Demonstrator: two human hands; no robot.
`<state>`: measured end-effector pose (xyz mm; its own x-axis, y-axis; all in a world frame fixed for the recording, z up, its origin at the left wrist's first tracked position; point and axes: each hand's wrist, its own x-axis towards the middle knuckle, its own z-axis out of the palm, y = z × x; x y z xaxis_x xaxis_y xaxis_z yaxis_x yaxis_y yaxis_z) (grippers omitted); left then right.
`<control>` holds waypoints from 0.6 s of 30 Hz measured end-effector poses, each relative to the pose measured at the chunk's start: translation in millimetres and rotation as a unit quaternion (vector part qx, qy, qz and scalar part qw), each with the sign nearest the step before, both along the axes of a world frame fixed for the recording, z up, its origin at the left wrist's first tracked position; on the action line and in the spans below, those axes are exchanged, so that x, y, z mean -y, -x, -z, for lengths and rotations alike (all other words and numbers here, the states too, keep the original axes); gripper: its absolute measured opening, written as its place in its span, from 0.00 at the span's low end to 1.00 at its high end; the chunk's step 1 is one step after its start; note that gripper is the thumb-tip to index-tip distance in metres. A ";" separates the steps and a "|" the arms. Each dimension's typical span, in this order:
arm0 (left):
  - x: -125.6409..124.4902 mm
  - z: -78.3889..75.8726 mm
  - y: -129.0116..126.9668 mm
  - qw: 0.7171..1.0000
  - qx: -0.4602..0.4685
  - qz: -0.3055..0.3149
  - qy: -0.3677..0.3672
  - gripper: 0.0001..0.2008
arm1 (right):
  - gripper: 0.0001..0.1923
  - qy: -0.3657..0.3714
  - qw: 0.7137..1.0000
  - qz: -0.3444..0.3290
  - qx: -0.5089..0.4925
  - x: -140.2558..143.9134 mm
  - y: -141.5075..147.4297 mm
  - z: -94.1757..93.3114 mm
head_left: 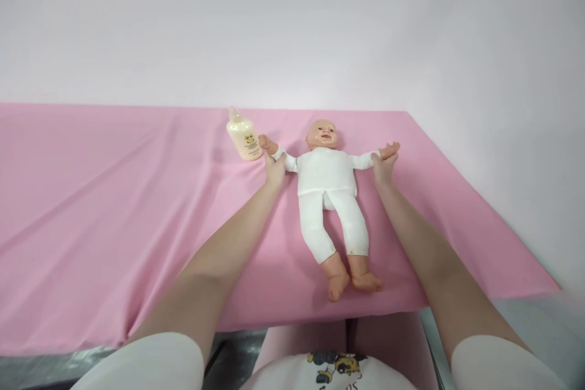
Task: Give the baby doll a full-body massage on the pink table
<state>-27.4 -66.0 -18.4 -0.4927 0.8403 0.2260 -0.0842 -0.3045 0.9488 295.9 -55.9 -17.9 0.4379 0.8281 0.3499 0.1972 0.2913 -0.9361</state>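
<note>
Hands point(275, 166) point(382, 166) pin doll point(328, 195) wrists; bottle point(244, 137) just beside left

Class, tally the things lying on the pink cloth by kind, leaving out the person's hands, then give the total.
Doll: 1
Cream bottle: 1
Total: 2
The left hand and right hand each grip one doll wrist.

Likely a baby-care training room: pink-sheeted table point(114, 207), doll point(326, 183), lotion bottle point(244, 137).
</note>
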 end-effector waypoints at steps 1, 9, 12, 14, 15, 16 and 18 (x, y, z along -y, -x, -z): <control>-3.1 1.2 0.5 1.000 0.025 -0.015 -0.002 0.18 | 0.45 0.016 1.000 0.006 -0.005 -1.8 -3.4 1.2; -12.2 4.4 -0.1 0.989 0.139 -0.028 0.033 0.12 | 0.41 0.046 0.999 0.022 0.000 -2.9 -16.7 5.9; -12.0 3.1 0.4 0.980 0.194 -0.018 0.036 0.09 | 0.44 0.059 0.997 0.043 -0.021 -4.4 -19.5 8.4; -12.4 1.4 0.8 0.972 0.230 -0.009 0.038 0.06 | 0.44 0.065 0.996 0.056 -0.028 -6.2 -21.1 9.8; -12.9 0.5 0.9 0.970 0.238 -0.005 0.039 0.04 | 0.44 0.066 0.995 0.063 -0.029 -6.9 -21.8 10.1; -13.5 -0.5 0.9 0.969 0.242 -0.001 0.040 0.04 | 0.44 0.068 0.995 0.070 -0.027 -7.3 -22.4 10.2; -14.8 -2.4 0.1 0.969 0.246 0.009 0.037 0.08 | 0.44 0.073 0.993 0.086 -0.020 -6.5 -23.0 9.4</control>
